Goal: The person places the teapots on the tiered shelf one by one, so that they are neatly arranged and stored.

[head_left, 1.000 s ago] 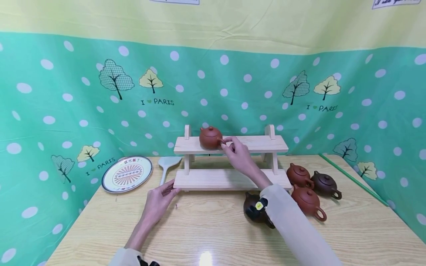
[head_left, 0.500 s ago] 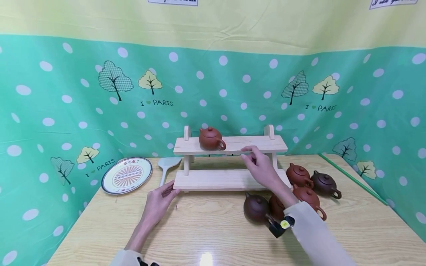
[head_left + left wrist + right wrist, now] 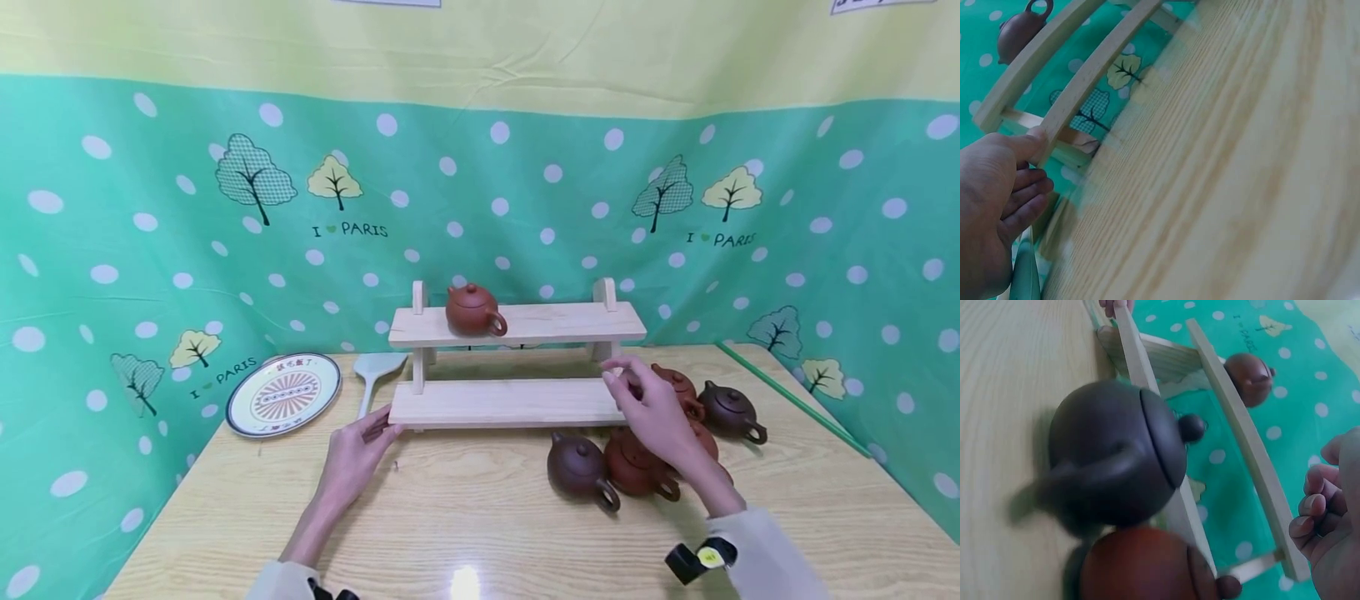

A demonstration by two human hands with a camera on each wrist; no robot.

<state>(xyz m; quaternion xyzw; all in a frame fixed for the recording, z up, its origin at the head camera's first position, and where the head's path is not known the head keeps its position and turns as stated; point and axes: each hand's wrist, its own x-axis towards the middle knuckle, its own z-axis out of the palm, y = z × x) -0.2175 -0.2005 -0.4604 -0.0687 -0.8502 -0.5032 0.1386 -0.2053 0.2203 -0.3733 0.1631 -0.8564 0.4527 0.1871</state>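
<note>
A two-tier wooden shelf stand (image 3: 517, 404) stands at the back of the table. My left hand (image 3: 355, 458) pinches the left end of its lower board; in the left wrist view the thumb lies against the board's end. On the upper board sits a reddish-brown teapot (image 3: 472, 310), handle to the right. My right hand (image 3: 658, 412) is in the air by the board's right end, fingers loosely bent, holding nothing. Below it are a dark brown teapot (image 3: 577, 468) and a reddish-brown teapot (image 3: 633, 467), side by side. Another reddish teapot (image 3: 703, 442) is partly hidden behind the hand.
Farther right stand a red-brown teapot (image 3: 677, 385) and a dark teapot (image 3: 731, 410). A green stick (image 3: 795, 400) lies along the right edge. At the left are a patterned plate (image 3: 283, 395) and a pale spatula (image 3: 372, 371). A polka-dot cloth (image 3: 480, 208) hangs behind.
My right hand has let go of the teapot on the upper board and moved right and down, toward the other teapots. The left hand has stayed on the lower board.
</note>
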